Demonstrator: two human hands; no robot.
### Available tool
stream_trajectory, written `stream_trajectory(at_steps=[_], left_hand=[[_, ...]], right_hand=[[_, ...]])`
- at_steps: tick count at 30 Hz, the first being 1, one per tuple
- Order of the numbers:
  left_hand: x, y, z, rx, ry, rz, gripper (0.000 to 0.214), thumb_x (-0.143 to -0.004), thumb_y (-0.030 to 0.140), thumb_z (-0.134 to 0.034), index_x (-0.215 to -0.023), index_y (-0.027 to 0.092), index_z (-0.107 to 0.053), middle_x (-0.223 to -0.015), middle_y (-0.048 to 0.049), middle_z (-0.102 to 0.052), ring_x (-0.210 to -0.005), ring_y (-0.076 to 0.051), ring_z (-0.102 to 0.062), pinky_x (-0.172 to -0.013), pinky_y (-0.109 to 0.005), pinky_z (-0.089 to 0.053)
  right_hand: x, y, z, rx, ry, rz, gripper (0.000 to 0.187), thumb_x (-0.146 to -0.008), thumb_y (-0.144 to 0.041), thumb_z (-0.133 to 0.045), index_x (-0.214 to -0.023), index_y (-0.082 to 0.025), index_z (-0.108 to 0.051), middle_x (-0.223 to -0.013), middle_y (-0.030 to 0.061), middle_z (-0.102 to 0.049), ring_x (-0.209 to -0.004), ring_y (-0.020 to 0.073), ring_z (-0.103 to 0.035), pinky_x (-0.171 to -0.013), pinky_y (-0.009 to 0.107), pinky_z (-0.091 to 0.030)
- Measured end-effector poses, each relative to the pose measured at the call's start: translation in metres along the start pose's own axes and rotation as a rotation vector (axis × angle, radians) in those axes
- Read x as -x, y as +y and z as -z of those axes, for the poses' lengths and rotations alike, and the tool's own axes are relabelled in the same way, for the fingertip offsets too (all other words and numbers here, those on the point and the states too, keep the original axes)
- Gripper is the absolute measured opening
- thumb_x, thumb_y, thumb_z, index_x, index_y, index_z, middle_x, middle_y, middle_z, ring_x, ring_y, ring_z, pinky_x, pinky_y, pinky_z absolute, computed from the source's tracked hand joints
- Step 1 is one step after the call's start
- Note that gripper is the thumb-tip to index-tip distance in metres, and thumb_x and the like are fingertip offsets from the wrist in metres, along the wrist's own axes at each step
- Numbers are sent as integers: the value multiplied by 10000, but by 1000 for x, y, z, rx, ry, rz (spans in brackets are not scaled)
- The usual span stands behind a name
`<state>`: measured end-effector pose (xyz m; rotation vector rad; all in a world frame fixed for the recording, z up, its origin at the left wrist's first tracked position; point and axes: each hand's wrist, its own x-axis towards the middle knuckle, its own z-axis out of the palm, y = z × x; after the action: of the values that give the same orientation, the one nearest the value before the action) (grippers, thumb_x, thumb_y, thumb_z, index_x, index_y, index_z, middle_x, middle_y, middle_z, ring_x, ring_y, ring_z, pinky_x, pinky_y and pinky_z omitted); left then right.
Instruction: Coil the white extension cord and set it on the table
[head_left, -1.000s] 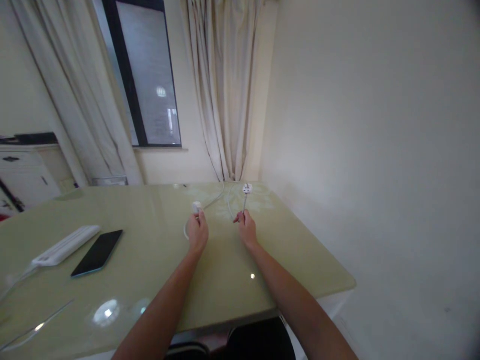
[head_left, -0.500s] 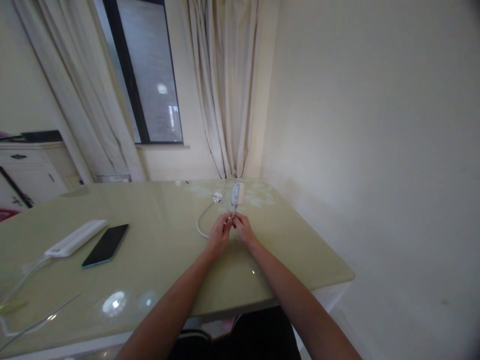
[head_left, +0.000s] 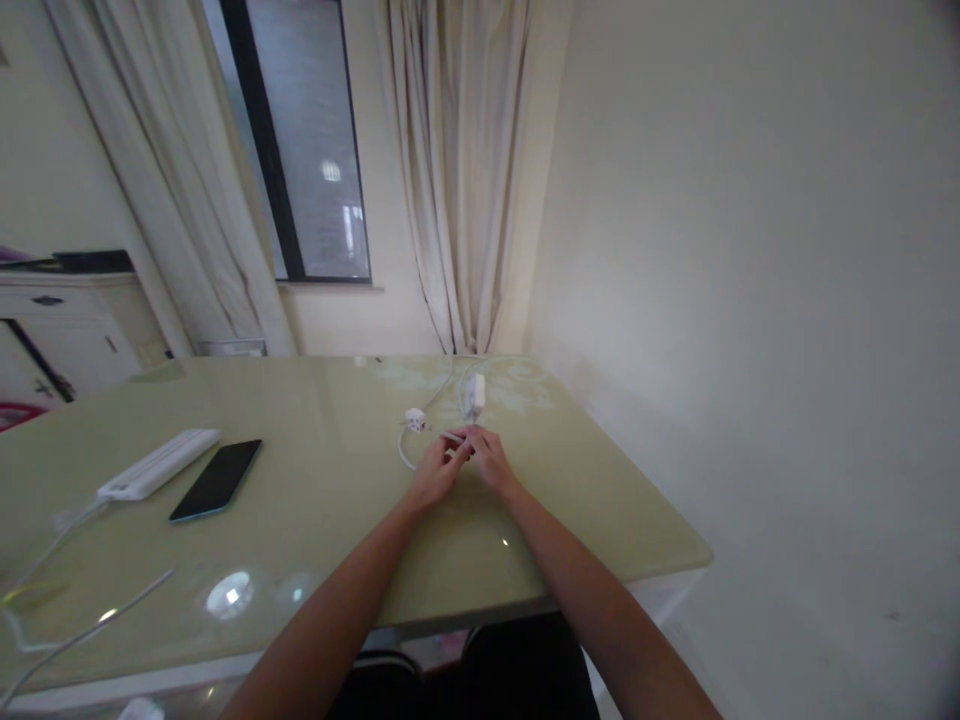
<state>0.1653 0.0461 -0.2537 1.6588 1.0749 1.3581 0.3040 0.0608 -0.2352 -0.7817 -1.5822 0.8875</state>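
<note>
Near the far right part of the table, my left hand point(head_left: 435, 472) and my right hand point(head_left: 490, 460) meet with fingers pinched on a white cable point(head_left: 402, 448). The cable loops out to the left of my left hand. Just beyond my fingertips stands a small white block point(head_left: 475, 394), which looks like a power strip and joins the cable at its near end. A round white plug point(head_left: 415, 420) lies left of the block, beyond my left hand. My fingers partly hide the cable between them.
On the left of the glossy table point(head_left: 322, 420) lie a long white power strip point(head_left: 160, 465) and a dark phone point(head_left: 217, 480). A thin white cable point(head_left: 97, 628) runs along the near left edge. Curtains point(head_left: 469, 180) hang behind, and a wall point(head_left: 712, 300) borders the right.
The white block has turned, so its grey face no longer shows. The plug has shifted left and nearer. A cable stretch now crosses above my left fingers; my hands stay close together.
</note>
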Motion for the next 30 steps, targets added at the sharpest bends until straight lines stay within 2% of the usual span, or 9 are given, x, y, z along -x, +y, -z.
stream_trajectory(at_steps=[6, 9, 13, 18, 20, 22, 24, 28, 30], left_hand=[[1, 6, 1, 81, 14, -25, 610, -967, 583, -528, -1441, 200, -552, -1039, -84, -702, -561, -103, -556, -454, -225, -422], [2, 14, 2, -2, 97, -168, 457, -971, 535, -545, -1237, 207, -721, -1155, -124, -688, -832, -188, -667, -633, -292, -541], [3, 17, 4, -117, 117, -339, 365, -992, 484, -525, -1005, 225, -781, -1038, -119, -725, -1022, -244, -668, -909, -405, -552], [3, 10, 8, -258, 10, -314, 314, -912, 477, -657, -1116, 256, -746, -1147, -110, -726, -764, -182, -667, -712, -338, -575], [2, 9, 8, -283, 33, -342, 277, -919, 456, -652, -1092, 263, -749, -1111, -104, -739, -832, -202, -691, -782, -359, -580], [1, 11, 8, -296, 92, -397, 245, -935, 426, -641, -1066, 253, -753, -1052, -105, -750, -940, -228, -703, -869, -381, -566], [1, 15, 8, -301, 190, -421, 243, -939, 419, -643, -1042, 229, -754, -1003, -109, -754, -921, -227, -702, -833, -363, -561], [1, 25, 13, -282, 454, -327, 294, -922, 448, -658, -995, 178, -748, -828, -61, -714, -560, -122, -531, -547, -261, -448], [3, 28, 15, -268, 513, -282, 315, -910, 454, -669, -982, 159, -750, -721, -15, -653, -487, -90, -422, -491, -239, -369]], right_hand=[[-4, 5, -3, 21, 40, -28, 634, -946, -704, -436, -749, -183, -739, -704, 53, -672, -670, 181, -599, -685, 301, -481], [-8, 9, -3, 27, 90, -83, 682, -912, -764, -426, -684, -186, -709, -696, 61, -679, -691, 196, -621, -704, 307, -492], [-7, 11, 1, 178, 194, -140, 736, -900, -808, -381, -628, -192, -679, -637, 57, -649, -660, 206, -616, -658, 305, -469], [-2, 14, 3, 233, 212, -166, 786, -944, -796, -270, -753, -201, -748, -801, 109, -743, -878, 267, -714, -867, 373, -511], [-2, 14, 3, 218, 212, -169, 788, -949, -790, -263, -811, -203, -770, -891, 130, -767, -979, 280, -720, -954, 399, -502], [-3, 13, 4, 181, 202, -156, 756, -962, -765, -284, -858, -203, -779, -953, 134, -776, -1028, 278, -717, -999, 409, -491], [-4, 11, 5, 144, 192, -101, 693, -987, -708, -308, -907, -206, -778, -1009, 120, -778, -1072, 266, -706, -1038, 410, -474], [-3, 9, 8, 197, 255, 12, 518, -1014, -578, -386, -971, -212, -750, -1079, 96, -766, -1101, 249, -681, -1049, 417, -463], [-1, 11, 9, 242, 279, 40, 405, -984, -535, -500, -1065, -201, -714, -1092, 102, -756, -1087, 250, -680, -1033, 421, -476]])
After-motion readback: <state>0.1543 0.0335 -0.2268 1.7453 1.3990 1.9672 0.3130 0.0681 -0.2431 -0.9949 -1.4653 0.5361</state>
